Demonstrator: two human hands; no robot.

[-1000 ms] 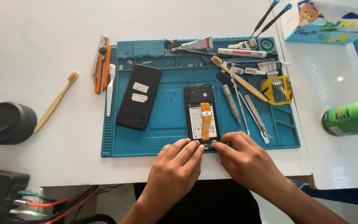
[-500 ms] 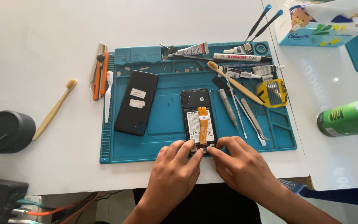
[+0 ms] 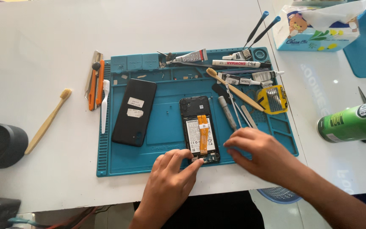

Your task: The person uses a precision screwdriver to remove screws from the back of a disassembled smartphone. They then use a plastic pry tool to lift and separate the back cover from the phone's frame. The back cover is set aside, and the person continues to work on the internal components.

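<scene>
Two hands flank our phone. Our left hand presses fingertips on its bottom edge, gripping nothing. Our right hand, at the phone's four o'clock, hovers loosely open.

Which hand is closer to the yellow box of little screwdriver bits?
The right hand. It is just below the yellow bit box, near the tools beside it. The left hand is farther away, touching the bottom end of the opened phone.

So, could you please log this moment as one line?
left hand: on open phone bottom edge | right hand: at tools | mat: back cover
</scene>
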